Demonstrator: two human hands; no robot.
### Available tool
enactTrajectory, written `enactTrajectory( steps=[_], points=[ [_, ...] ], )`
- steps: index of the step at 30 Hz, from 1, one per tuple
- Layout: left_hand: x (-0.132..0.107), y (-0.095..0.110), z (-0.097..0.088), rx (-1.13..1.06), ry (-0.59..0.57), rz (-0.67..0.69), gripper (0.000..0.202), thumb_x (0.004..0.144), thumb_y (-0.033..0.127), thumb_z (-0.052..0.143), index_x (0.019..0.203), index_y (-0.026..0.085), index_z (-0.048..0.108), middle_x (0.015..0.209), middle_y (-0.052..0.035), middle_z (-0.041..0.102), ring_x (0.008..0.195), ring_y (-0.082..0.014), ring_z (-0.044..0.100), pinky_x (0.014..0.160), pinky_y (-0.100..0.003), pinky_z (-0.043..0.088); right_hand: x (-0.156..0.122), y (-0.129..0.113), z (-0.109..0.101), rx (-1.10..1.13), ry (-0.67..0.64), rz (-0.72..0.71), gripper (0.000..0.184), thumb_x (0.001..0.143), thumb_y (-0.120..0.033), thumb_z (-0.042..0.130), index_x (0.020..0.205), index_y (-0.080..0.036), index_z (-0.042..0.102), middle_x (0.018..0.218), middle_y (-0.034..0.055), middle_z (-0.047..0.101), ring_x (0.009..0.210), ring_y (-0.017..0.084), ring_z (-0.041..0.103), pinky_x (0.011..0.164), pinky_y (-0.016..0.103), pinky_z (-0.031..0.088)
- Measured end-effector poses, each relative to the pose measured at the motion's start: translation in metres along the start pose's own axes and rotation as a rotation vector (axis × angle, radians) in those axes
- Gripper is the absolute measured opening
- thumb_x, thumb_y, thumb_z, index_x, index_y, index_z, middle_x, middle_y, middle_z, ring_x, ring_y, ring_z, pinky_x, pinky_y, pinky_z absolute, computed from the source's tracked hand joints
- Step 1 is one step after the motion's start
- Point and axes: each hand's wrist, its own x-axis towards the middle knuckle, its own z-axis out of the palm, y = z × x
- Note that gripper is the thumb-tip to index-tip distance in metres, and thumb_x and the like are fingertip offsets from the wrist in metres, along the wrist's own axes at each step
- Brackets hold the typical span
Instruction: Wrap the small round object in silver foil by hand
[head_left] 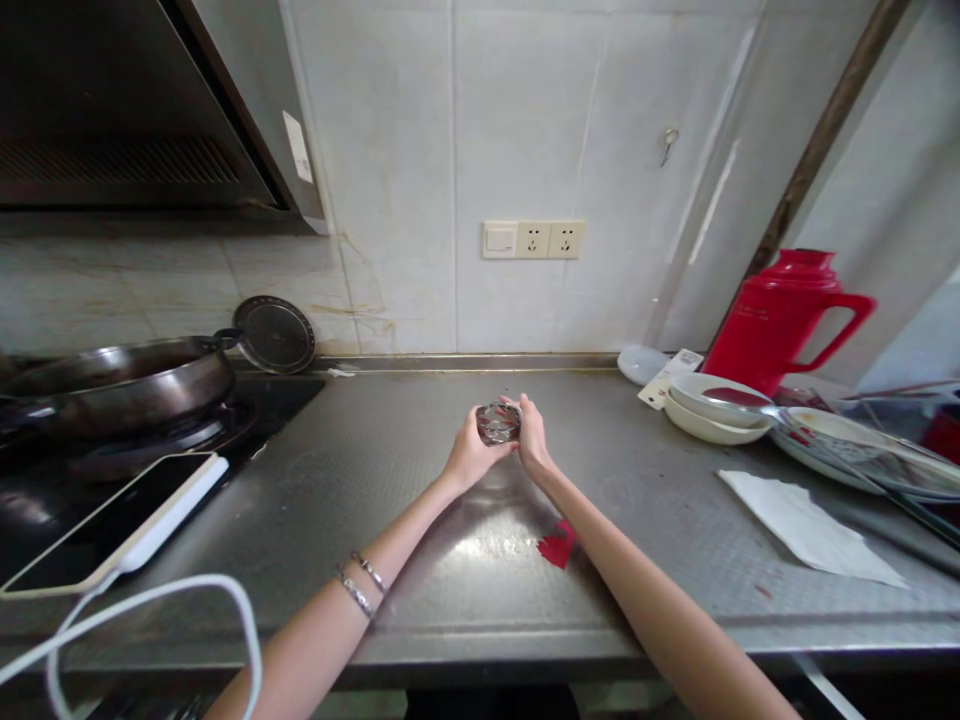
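A small clear glass jar [498, 423] with a shiny top is held just above the steel counter [420, 500], between both hands. My left hand [471, 452] wraps its fingers round the jar's left side. My right hand [531, 437] closes on its right side and top. Bracelets sit on my left wrist. A small red scrap [557, 546] lies on the counter below my right forearm.
A wok [120, 385] stands on the stove at the left, a round lid [274, 334] leaning behind it. A phone on a white power bank [112, 522] with a cable lies at the front left. At the right are stacked bowls [712, 410], plates, a red jug [780, 315] and a paper napkin [806, 525].
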Motion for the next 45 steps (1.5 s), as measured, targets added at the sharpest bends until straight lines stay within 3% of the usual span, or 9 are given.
enactTrajectory(
  steps=[4,8,15,20,23,26,36,40,45],
  points=[
    [-0.003,0.001,0.003,-0.001,-0.048,0.018,0.069,0.059,0.029,0.080,0.116,0.017,0.044,0.107,-0.0115,0.066,0.097,-0.0236,0.064,0.088,-0.040,0.049,-0.007,-0.012,0.004,0.172,-0.082,0.099,0.040,0.080,-0.057,0.046,0.090,-0.023,0.066,0.097,0.0029,0.072,0.083,0.021,0.066,0.075,0.033,0.051],
    [-0.004,0.000,0.003,0.031,-0.061,0.035,0.076,0.057,0.027,0.082,0.120,0.016,0.041,0.111,-0.0137,0.064,0.103,-0.0253,0.062,0.093,-0.043,0.047,-0.011,-0.020,0.003,0.192,-0.172,0.165,0.045,0.082,-0.057,0.044,0.088,-0.020,0.070,0.094,0.0045,0.073,0.087,0.022,0.066,0.075,0.031,0.052],
    [-0.002,-0.005,0.001,-0.070,-0.125,0.004,0.077,0.058,0.028,0.082,0.121,0.017,0.041,0.113,-0.0118,0.064,0.106,-0.0245,0.061,0.094,-0.041,0.047,-0.006,-0.016,0.002,0.235,-0.123,0.299,0.035,0.087,-0.034,0.043,0.078,-0.016,0.071,0.072,0.0056,0.073,0.075,0.022,0.068,0.072,0.032,0.053],
    [-0.001,-0.007,0.001,-0.056,-0.144,0.025,0.079,0.057,0.028,0.082,0.124,0.019,0.039,0.118,-0.0117,0.061,0.108,-0.0247,0.059,0.097,-0.042,0.045,-0.005,-0.014,0.001,0.251,-0.080,0.350,0.030,0.088,-0.031,0.042,0.096,-0.020,0.069,0.071,0.0026,0.072,0.068,0.020,0.068,0.069,0.033,0.054],
    [-0.002,-0.010,0.002,-0.043,-0.113,0.051,0.078,0.060,0.028,0.081,0.124,0.018,0.038,0.120,-0.0130,0.059,0.110,-0.0251,0.058,0.098,-0.043,0.044,-0.007,-0.012,0.001,0.299,-0.114,0.323,0.030,0.088,-0.036,0.044,0.103,-0.024,0.067,0.082,0.0006,0.073,0.068,0.017,0.067,0.069,0.031,0.054],
    [-0.003,-0.013,0.005,-0.010,-0.057,0.078,0.076,0.062,0.027,0.079,0.124,0.017,0.037,0.121,-0.0144,0.057,0.111,-0.0254,0.057,0.099,-0.044,0.042,-0.010,-0.010,0.004,0.327,-0.129,0.301,0.025,0.086,-0.033,0.048,0.091,-0.021,0.070,0.087,0.0009,0.073,0.072,0.016,0.067,0.071,0.029,0.053],
    [-0.005,-0.016,0.005,0.119,0.142,0.034,0.072,0.063,0.036,0.077,0.120,0.018,0.037,0.117,-0.0136,0.051,0.111,-0.0274,0.054,0.095,-0.043,0.042,-0.016,-0.001,0.018,0.261,0.037,0.292,0.030,0.087,-0.032,0.044,0.074,-0.018,0.067,0.080,0.0049,0.074,0.073,0.019,0.068,0.067,0.029,0.054],
    [-0.008,-0.013,0.009,0.079,0.044,0.056,0.074,0.061,0.029,0.079,0.121,0.016,0.037,0.120,-0.0151,0.049,0.116,-0.0291,0.050,0.100,-0.046,0.038,-0.007,0.004,0.009,0.219,0.068,0.294,0.029,0.085,-0.029,0.044,0.069,-0.019,0.066,0.070,0.0027,0.073,0.063,0.018,0.066,0.062,0.028,0.053],
    [-0.003,-0.017,0.008,-0.016,-0.120,0.115,0.054,0.073,0.022,0.067,0.121,0.016,0.043,0.121,-0.0149,0.051,0.115,-0.0264,0.050,0.103,-0.048,0.036,0.009,0.003,-0.009,0.151,0.044,0.245,0.022,0.078,-0.027,0.048,0.061,-0.021,0.061,0.056,-0.0002,0.068,0.052,0.016,0.062,0.054,0.025,0.050]
  ],
)
